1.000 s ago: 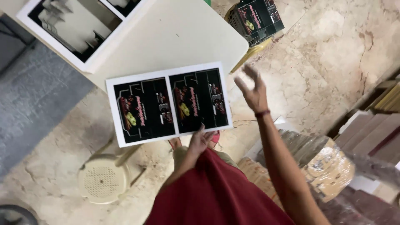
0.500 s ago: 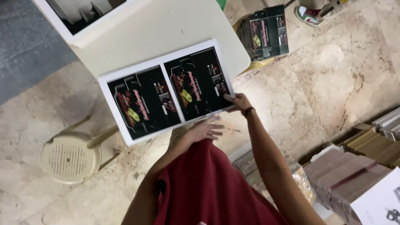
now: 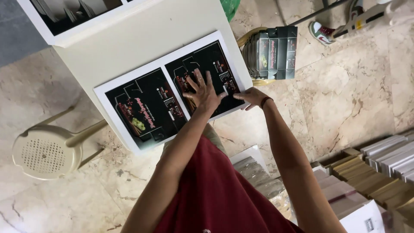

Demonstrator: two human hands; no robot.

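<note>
2 bare hands at work on 1 printed sheet, listed near to far.

Red shirt (image 3: 215, 194): the person's own, filling the bottom of the view.

Stacks of flat card (image 3: 379, 168): low on the right, on the marble floor (image 3: 345, 95), well apart from the hands.

Cream plastic stool (image 3: 43, 153): on the floor at the left, beside the table.

Left hand (image 3: 202, 90): fingers spread apart, palm pressed flat on the right-hand dark panel of the sheet; clamped on nothing.

Right hand (image 3: 252, 97): fingers together and curled at the sheet's right edge, touching it; whether it pinches the edge cannot be told.

Printed sheet (image 3: 146, 110): white card with 2 dark box layouts side by side, lying flat on the white table (image 3: 129, 47), its near edge overhanging the table's edge.

Folded dark box (image 3: 276, 51): resting on a basket-like seat beyond the table corner.

Second printed sheet (image 3: 64, 17): at the table's far end, partly out of view.

Handling note: judged from the hold, the flat palm should keep steady pressure so the sheet does not slide while the other hand works the edge; lift only at the border to avoid creasing the panels.
</note>
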